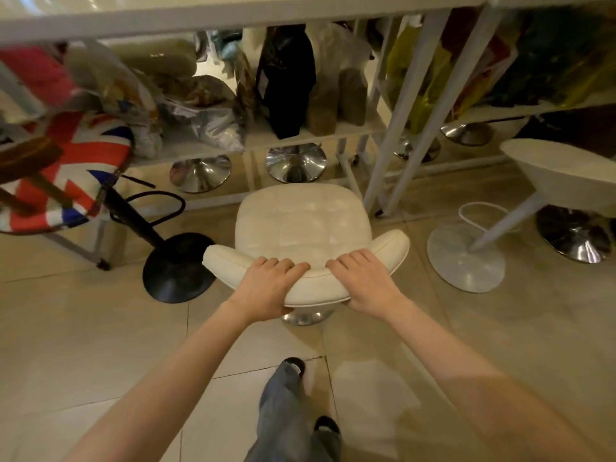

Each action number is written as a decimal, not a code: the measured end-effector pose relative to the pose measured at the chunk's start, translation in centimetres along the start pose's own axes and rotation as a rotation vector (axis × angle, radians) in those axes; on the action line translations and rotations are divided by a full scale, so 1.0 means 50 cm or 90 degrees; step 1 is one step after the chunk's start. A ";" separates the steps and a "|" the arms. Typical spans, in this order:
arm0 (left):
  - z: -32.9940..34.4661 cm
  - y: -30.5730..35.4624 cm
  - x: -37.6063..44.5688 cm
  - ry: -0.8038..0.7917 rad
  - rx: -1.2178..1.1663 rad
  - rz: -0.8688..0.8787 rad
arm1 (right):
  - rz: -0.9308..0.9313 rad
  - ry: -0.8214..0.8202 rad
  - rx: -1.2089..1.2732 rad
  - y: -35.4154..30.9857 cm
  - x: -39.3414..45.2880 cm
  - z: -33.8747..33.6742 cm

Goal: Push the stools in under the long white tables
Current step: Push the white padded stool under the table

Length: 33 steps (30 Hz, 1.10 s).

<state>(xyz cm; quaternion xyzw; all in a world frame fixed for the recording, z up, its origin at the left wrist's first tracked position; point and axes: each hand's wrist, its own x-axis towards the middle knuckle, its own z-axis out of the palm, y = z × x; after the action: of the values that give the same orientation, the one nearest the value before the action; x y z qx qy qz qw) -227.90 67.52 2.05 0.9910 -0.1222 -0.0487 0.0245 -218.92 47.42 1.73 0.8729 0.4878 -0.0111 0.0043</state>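
**Both hands on the cream stool at the table edge**

We see the long white table [200, 21] across the top of the view, its top cut off by the frame. Below it, the cream padded leather stool w/ curved low backrest [303, 225] stands on the beige tiled floor [100, 328], seat just short of the table edge, chrome base mostly hidden. Left: a round Union Jack fabric stool on a black base [66, 171]. Right: a white round plastic stool [560, 175]. Our left hand [266, 288] and right hand [363, 285] grip the backrest, fingers curled over its top, close together, thumbs underneath. Shelf bags are too blurred to ID.
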 end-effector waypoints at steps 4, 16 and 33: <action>0.003 -0.009 0.010 0.016 0.002 0.004 | 0.002 0.024 0.017 0.003 0.005 -0.002; -0.004 -0.069 0.073 0.036 0.000 -0.001 | 0.020 0.024 0.015 0.046 0.082 -0.002; -0.032 -0.229 0.211 0.030 0.008 -0.001 | 0.018 0.052 0.033 0.123 0.276 -0.006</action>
<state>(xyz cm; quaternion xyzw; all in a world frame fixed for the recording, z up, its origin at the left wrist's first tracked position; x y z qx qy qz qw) -214.82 76.11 1.98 0.9921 -0.1211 -0.0246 0.0213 -206.45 55.93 1.70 0.8794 0.4744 0.0119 -0.0379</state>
